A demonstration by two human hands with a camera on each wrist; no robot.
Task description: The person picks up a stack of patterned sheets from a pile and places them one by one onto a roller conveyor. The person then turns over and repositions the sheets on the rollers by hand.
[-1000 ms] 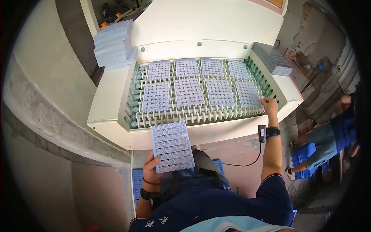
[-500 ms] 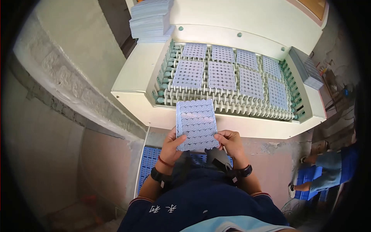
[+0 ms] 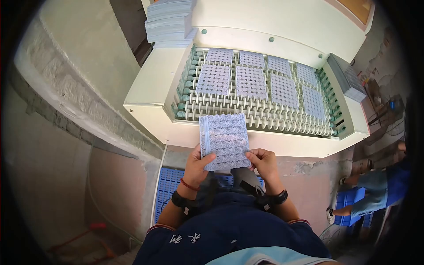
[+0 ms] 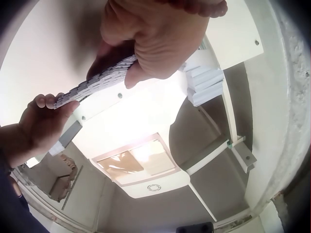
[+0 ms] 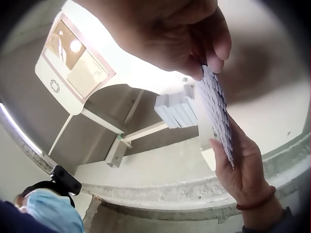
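Both hands hold a stack of light blue patterned sheets (image 3: 225, 141) in front of the machine. The left hand (image 3: 197, 167) grips its lower left side, thumb on top. At the lower right corner, the right hand (image 3: 264, 165) pinches it between thumb and fingers. The top sheet looks shifted rightward, with a strip showing along the left side. Seen edge-on, the stack (image 4: 97, 83) spans both hands in the left wrist view; the right wrist view also shows the stack (image 5: 216, 114) from its edge. Two rows of similar sheets (image 3: 250, 82) lie on the machine's rollers (image 3: 260, 118).
A tall pile of pale sheets (image 3: 168, 24) stands on the machine's left ledge, and a grey stack (image 3: 346, 78) on the right one. Blue crates (image 3: 349, 205) and another person's legs (image 3: 371, 187) are at the right. A concrete wall (image 3: 84, 57) rises at the left.
The right hand has come from the rollers to the stack, which both hands now hold. The view has shifted, and the sheets on the rollers sit farther from the front edge.
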